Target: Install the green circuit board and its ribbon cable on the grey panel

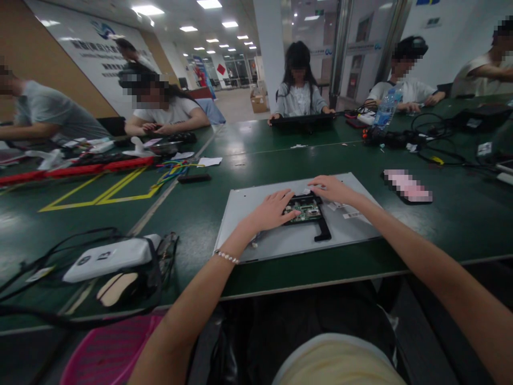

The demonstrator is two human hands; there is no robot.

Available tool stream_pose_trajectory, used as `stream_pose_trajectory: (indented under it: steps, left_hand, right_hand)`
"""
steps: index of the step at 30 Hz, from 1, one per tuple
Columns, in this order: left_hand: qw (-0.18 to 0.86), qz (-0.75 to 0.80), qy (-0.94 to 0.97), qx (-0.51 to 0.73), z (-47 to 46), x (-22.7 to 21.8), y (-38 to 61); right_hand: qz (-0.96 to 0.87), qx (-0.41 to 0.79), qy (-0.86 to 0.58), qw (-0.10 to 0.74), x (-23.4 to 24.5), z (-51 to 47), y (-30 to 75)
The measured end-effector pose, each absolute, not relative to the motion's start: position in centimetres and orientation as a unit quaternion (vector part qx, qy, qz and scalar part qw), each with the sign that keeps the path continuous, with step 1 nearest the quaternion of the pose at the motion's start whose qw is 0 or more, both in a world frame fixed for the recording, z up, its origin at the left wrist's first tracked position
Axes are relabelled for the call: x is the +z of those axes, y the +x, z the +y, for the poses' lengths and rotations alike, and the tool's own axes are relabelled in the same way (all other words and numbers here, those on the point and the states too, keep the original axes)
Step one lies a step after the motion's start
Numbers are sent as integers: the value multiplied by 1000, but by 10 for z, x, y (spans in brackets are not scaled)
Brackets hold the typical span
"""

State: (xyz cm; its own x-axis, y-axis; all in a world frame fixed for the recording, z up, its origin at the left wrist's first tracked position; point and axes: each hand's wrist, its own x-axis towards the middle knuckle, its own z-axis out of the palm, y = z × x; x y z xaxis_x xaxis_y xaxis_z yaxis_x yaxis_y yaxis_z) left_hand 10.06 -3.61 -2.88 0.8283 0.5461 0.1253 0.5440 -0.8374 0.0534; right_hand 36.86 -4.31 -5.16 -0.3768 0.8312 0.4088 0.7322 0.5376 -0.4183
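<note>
A flat grey panel (240, 214) lies on the table before me. On its middle sits a green circuit board (308, 213) with a black bracket (324, 231) around it, one arm of which reaches toward me. My left hand (270, 211) rests over the board's left side, fingers stretched toward the far edge and thumb on the board. At the far right corner of the bracket is my right hand (331, 188), its fingers bent together beside a small whitish piece (306, 191). What exactly those fingertips hold is too small to tell.
A pink phone (407, 186) lies to the right. Leftward are a white numbered case (112, 259), a computer mouse (118, 289) and black cables. A pink basket (112, 347) stands below the table edge. Co-workers sit across the table, one holding a dark panel (302, 121).
</note>
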Motion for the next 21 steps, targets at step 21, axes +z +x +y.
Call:
stream_pose_trajectory:
  steps: [21]
  left_hand:
    - [20,263,964,44,-36,-26,104]
  right_hand:
    - [-768,16,-554,320,-41,-43,350]
